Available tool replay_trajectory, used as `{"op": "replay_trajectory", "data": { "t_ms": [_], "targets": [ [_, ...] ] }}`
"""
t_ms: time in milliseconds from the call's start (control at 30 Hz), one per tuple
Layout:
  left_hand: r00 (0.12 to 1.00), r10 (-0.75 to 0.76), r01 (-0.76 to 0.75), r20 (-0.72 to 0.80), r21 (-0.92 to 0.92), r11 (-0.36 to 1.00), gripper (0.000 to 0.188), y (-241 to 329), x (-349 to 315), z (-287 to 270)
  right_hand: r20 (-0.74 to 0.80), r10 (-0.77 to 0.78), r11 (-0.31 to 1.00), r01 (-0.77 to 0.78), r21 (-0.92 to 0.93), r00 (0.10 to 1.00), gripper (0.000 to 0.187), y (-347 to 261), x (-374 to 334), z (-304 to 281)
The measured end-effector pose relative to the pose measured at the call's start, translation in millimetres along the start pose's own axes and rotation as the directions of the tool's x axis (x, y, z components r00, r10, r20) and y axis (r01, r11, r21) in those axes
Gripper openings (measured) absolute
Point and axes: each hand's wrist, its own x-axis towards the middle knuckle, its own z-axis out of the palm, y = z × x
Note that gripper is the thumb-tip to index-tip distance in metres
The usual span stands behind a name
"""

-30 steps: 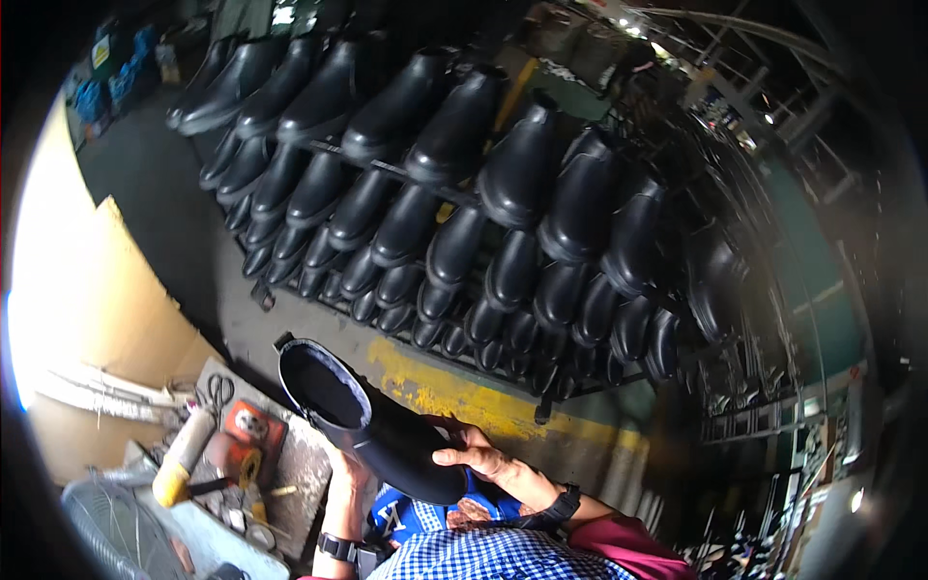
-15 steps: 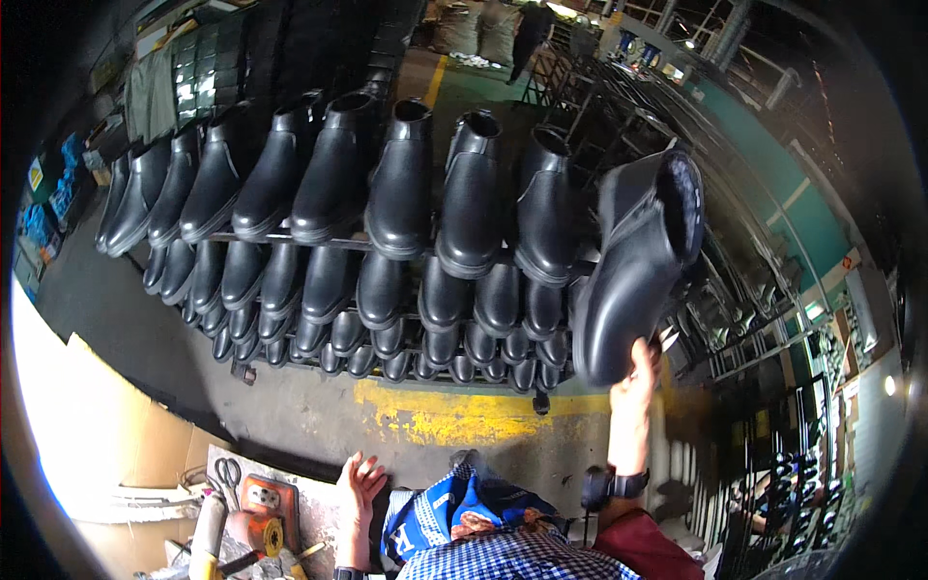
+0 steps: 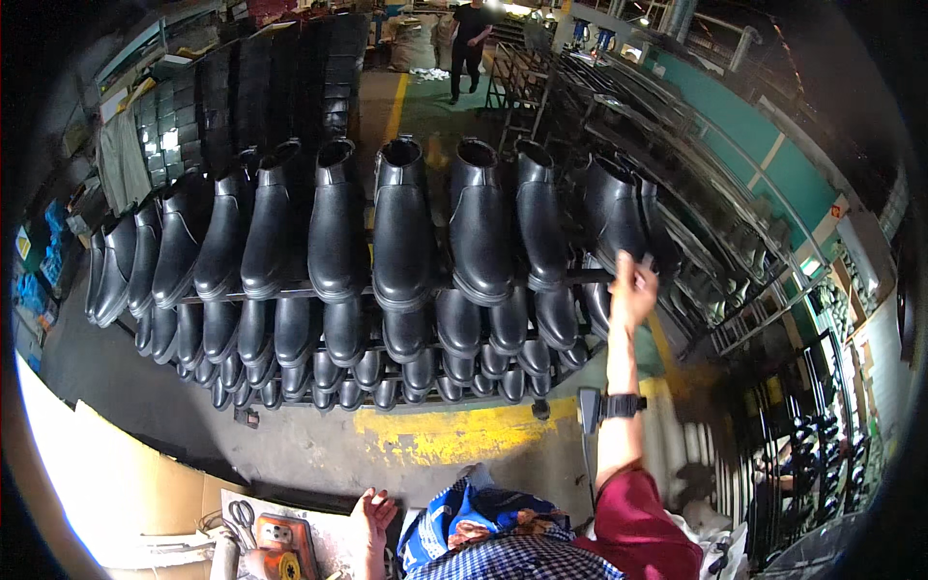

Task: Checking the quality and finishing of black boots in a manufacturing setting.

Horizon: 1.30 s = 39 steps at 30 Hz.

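Observation:
My right hand (image 3: 633,293) reaches out to the right end of a rack of black ankle boots. Its fingers are at the toe of a black boot (image 3: 614,208), which stands with its shaft up at the end of the top row. The thumb lies against the toe, and the other fingers are partly hidden. Beside that boot, another boot (image 3: 657,217) shows in part. Close to my body, at the lower middle, my left hand (image 3: 375,508) is held with loosely bent fingers apart and nothing in it.
Several tiers of black boots (image 3: 401,232) fill the rack ahead. At lower left, a bench (image 3: 333,532) carries scissors (image 3: 242,517) and an orange tool (image 3: 287,541). Metal racks (image 3: 715,232) line the right side. A person (image 3: 469,48) is in the far aisle.
The boot in my right hand has moved forward and away, from above the rack's right side onto the end of its top row. The view has shifted, and my left hand stays low.

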Motion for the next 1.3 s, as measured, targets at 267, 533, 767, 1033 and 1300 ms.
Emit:
{"op": "replay_trajectory", "data": {
  "t_ms": [267,533,767,1033,1300],
  "targets": [
    [0.999,-0.006,0.003,-0.038,-0.084,0.996,0.016,-31,17,-33,0.177,0.686,0.689,-0.708,0.154,0.706,0.052,-10,25,-34],
    [0.995,0.072,-0.071,-0.073,0.007,0.997,0.019,3,-10,21,0.212,0.55,0.628,-0.568,0.532,0.808,0.04,0,-26,-55],
    [0.923,0.26,-0.316,0.285,0.174,0.933,0.041,69,-47,77,0.553,0.536,0.405,-0.769,0.495,0.638,0.041,-45,-108,-76],
    [0.738,0.6,-0.675,0.309,0.309,0.67,0.059,89,-82,125,0.937,0.07,0.899,-0.429,0.089,0.342,0.038,-104,-261,-49],
    [0.821,0.569,-0.513,-0.049,-0.501,0.697,0.039,91,-107,77,0.91,-0.38,0.872,-0.264,0.411,0.165,0.032,-105,-315,-43]
  ]
}}
